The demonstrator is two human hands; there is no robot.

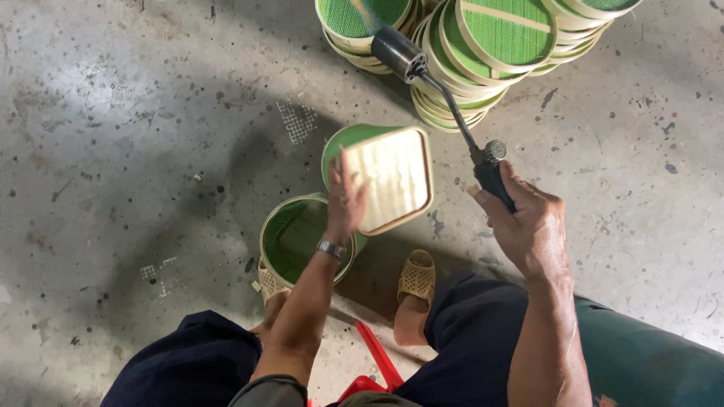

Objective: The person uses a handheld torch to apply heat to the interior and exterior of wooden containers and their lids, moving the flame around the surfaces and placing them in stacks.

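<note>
Left hand (345, 202) holds a square woven bamboo tray (394, 179) up off the floor, tilted, pale underside facing the camera. Grip: fingers spread flat on the tray's left edge and back, pinching it there. Wristwatch (331, 249) on that wrist.

Right hand (528, 226) has its grip wrapped tight around the black handle of a gas torch (445, 94). The torch's thin neck runs up and left to a dark cylindrical nozzle (398, 53); the nozzle sits over the stacks at top, apart from the square tray. Brass-coloured knob (495, 150) just above the fist. Can't tell if a flame is lit.

Containers:
- Round bamboo tray with green woven base (302, 237) on the concrete floor (136, 136) just beside the person's left foot. Nothing in it.
- Second round green one (343, 143) behind the square tray, mostly hidden; contents can't be seen.
- Stacks of round green trays (490, 45) at top centre, nested in leaning piles, each with pale rims and a pale strip across the top one.

Perforated tan sandal (416, 277) on the right foot. Dark trousers (475, 332). Red plastic piece (377, 362) between the knees. Dark green cylinder (656, 362) at bottom right, touching the right leg.
</note>
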